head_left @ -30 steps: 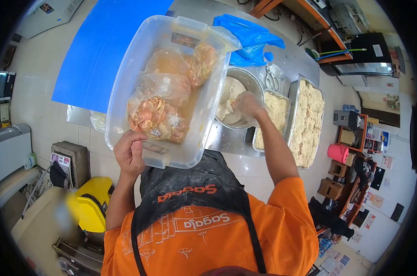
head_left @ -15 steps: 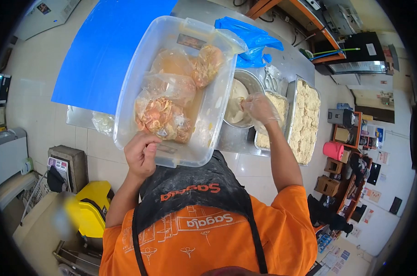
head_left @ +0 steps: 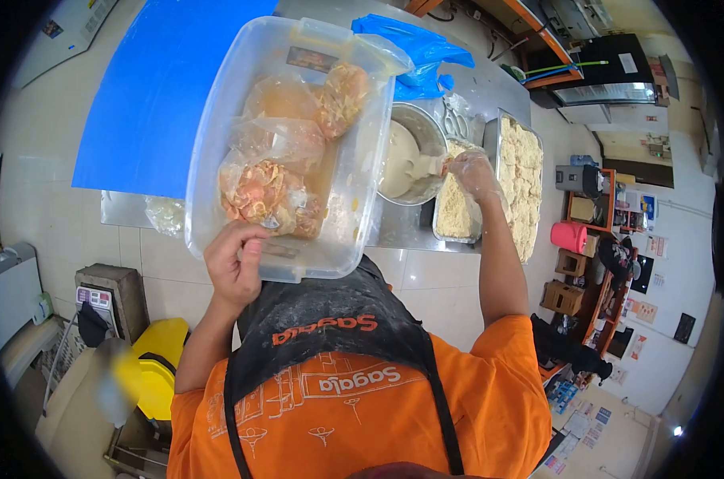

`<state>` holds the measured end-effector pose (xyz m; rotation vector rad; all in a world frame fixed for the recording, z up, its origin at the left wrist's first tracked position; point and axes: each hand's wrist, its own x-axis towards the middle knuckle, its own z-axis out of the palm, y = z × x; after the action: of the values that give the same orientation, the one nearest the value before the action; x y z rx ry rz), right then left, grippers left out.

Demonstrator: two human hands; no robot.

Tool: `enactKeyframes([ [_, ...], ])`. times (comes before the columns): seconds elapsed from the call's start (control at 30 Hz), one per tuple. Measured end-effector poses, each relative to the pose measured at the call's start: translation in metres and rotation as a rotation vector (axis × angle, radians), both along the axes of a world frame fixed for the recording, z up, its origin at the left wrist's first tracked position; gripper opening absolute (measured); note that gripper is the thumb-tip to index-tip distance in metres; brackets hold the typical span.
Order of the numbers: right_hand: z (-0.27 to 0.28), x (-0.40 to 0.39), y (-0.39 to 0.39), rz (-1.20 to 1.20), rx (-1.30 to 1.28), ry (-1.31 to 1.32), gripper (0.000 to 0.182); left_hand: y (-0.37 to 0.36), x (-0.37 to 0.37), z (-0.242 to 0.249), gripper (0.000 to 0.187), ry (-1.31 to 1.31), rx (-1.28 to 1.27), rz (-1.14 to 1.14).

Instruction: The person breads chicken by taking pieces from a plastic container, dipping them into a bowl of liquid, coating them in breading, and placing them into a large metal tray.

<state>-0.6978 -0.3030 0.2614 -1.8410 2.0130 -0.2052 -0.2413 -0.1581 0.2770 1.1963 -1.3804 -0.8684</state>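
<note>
My left hand (head_left: 236, 259) is closed on the near rim of a large clear plastic tub (head_left: 354, 231). In the tub, bags of raw marinated meat (head_left: 258, 191) lie in brownish liquid. My right hand (head_left: 475, 176), in a clear plastic glove, is closed on a batter-coated piece of meat (head_left: 443, 165); its fingers partly hide the piece. That hand is at the right rim of a metal pot (head_left: 431, 128), with pale batter (head_left: 399, 164) inside the pot. Just under the hand lies a small tray of crumbly flour (head_left: 455, 209).
A larger metal tray of flour-coated pieces (head_left: 521, 180) stands to the right. Scissors (head_left: 455, 120) and a blue plastic bag (head_left: 418, 56) lie behind the pot. A blue board (head_left: 146, 104) covers the table's left side. A small clear bag (head_left: 164, 214) lies at the table's left front edge.
My right hand has moved right, out from over the pot's batter to its rim beside the flour tray, with the coated piece. My left hand stays at the tub's rim.
</note>
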Motion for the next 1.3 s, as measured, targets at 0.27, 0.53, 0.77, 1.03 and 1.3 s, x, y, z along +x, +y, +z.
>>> enactKeyframes([
  [0.27, 0.070, -0.036, 0.007, 0.019, 0.088, 0.085, 0.022, 0.001, -0.014, -0.004, 0.021, -0.056, 0.038, 0.166],
  [0.53, 0.115, -0.080, 0.034, 0.463, 0.087, 0.540, 0.021, 0.002, -0.022, -0.011, 0.031, -0.199, 0.030, 0.345],
  [0.77, 0.022, -0.147, 0.054, 0.408, 0.268, 0.330, 0.036, -0.001, -0.024, -0.016, 0.031, -0.211, -0.025, 0.443],
  [1.03, -0.123, -0.187, -0.001, 0.401, -0.065, 0.173, 0.062, -0.001, -0.025, -0.020, 0.032, -0.266, -0.004, 0.457],
  [1.3, -0.126, -0.123, -0.035, 0.310, 0.350, 0.403, 0.081, -0.005, -0.032, -0.018, 0.032, -0.318, 0.039, 0.531],
])
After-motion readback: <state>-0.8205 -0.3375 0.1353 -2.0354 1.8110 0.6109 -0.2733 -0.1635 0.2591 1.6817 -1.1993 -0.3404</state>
